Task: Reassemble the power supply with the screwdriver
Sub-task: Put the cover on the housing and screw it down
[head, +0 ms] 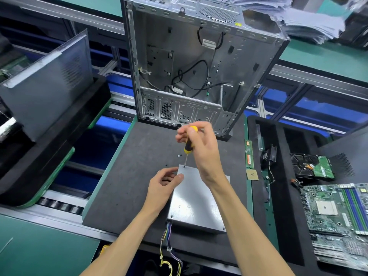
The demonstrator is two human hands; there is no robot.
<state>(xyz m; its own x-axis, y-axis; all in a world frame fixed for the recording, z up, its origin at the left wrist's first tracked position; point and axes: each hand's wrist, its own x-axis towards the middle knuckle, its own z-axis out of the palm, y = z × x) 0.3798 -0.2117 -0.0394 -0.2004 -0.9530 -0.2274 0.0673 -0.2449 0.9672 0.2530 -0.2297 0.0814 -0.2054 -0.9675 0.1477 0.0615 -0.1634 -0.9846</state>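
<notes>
Wire bundle [169, 250]: yellow, purple and dark wires leave the near left corner of the power supply and hang over the near edge of the surface.
Power supply [197, 204]: a grey metal box, flat on the dark mat [127, 176] of the surface, in the near middle of the scene.
Left hand [162, 185]: it rests on the far left corner of the power supply, fingers loosely curled, thumb laid on the lid; it grasps nothing that I can see.
Right hand [201, 146]: fingers closed around the handle of the screwdriver [188, 144], above the far edge of the box.
Screwdriver: yellow and black handle, almost upright, the tip set down at the far left corner of the lid.
Loose screws [179, 155]: small and dark, on the mat just beyond the box.
Motherboard [336, 214]: green, in the black tray at the near right.
Hard drive [312, 166]: farther back at the right, apart from the motherboard.
Computer case [199, 62]: open, standing at the far edge of the mat, black cables inside.
</notes>
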